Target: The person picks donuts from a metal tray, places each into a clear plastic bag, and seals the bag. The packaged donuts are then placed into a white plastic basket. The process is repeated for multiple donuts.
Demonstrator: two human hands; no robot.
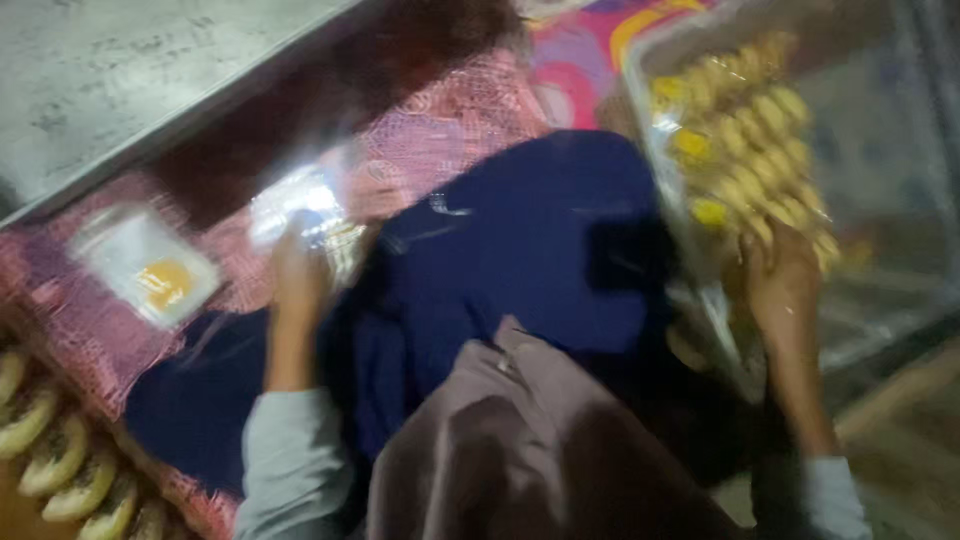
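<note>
Pink mat (90, 330), mid-packing: left hand (298, 265) grips a clear packet (300, 205); right hand (780, 285), grip unclear, at the pastry tray (650, 50); one wrapped pastry (150, 265) lies at left.

Single head view, looking steeply down over lap, close to both hands, tilted, motion-blurred.

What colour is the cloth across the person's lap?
Dark navy blue cloth, plain as far as the blur allows; seen in the head view.
</note>
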